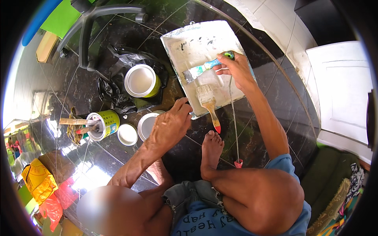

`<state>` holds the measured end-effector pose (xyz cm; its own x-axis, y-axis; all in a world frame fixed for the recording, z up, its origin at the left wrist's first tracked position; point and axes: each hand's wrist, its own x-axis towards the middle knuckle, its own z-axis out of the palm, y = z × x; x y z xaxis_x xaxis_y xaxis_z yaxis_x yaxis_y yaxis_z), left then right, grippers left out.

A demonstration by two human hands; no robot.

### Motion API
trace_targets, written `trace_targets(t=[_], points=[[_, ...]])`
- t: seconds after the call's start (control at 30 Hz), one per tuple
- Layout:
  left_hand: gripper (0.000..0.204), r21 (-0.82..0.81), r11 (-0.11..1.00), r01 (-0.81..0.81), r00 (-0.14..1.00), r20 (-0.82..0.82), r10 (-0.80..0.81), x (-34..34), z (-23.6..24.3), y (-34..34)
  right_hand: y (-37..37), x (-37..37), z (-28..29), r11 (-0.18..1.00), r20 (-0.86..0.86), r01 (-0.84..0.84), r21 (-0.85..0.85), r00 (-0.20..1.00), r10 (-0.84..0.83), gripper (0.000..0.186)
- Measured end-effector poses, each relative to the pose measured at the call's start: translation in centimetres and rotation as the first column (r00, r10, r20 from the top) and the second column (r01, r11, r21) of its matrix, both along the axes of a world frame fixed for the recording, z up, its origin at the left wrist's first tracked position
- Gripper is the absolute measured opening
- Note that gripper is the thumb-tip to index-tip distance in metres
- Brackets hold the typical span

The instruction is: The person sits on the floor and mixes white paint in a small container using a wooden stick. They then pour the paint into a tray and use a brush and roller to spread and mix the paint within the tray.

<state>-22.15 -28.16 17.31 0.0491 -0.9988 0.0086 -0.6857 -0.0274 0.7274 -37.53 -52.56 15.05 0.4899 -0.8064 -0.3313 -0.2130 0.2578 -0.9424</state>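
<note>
My right hand [238, 70] is closed round the handle of a putty knife [202, 70], held over the white paint tray [220, 33]. Its blade is smeared with pale paint and points left, above the tray's paint-coated bottom. At the tray's near left corner, my left hand [171, 120] has its fingers curled round the edge. A paintbrush [209, 103] with whitish bristles lies partly in the tray, its wooden, red-tipped handle sticking out over the near edge toward my foot. Beside it a thin rod [235, 129] runs from the tray to a small red end on the floor.
Left of the tray, an open can of white paint [141, 81] stands on a black plastic bag [112, 88]. Nearer are a tilted yellow-green can [103, 125] holding brushes and two round lids [127, 134]. A chair base [84, 35] stands far left; a white cabinet door [342, 86] is at right.
</note>
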Motion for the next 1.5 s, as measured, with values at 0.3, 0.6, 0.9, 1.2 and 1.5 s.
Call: trace_targets(t=[0.3, 0.6, 0.9, 1.2, 1.5], points=[[0.035, 0.647, 0.74, 0.184, 0.829, -0.506, 0.237, -5.7, -3.4, 0.3, 0.3, -0.6, -0.1, 0.984, 0.012, -0.028, -0.177, 0.999, 0.03, 0.024], [0.034, 0.563, 0.752, 0.343, -0.049, -0.789, 0.612, -9.1, -8.6, 0.0, 0.8, 0.2, -0.2, 0.962, -0.005, -0.113, -0.247, 0.993, 0.115, 0.021], [0.026, 0.604, 0.742, 0.291, 0.002, -0.776, 0.631, -8.6, -9.5, 1.0, 2.8, -1.4, 3.0, 0.663, -0.2, -0.342, -0.666, 0.938, 0.283, 0.018], [0.03, 0.586, 0.771, 0.248, 0.043, -0.802, 0.595, -8.7, -9.8, 1.5, 3.0, -3.1, 0.5, 0.988, 0.18, 0.123, -0.095, 0.978, -0.105, 0.027], [0.032, 0.58, 0.779, 0.238, 0.077, -0.811, 0.58, -8.7, -9.7, 1.4, 2.4, -2.8, -1.0, 0.981, 0.142, 0.149, -0.126, 0.981, -0.13, 0.027]])
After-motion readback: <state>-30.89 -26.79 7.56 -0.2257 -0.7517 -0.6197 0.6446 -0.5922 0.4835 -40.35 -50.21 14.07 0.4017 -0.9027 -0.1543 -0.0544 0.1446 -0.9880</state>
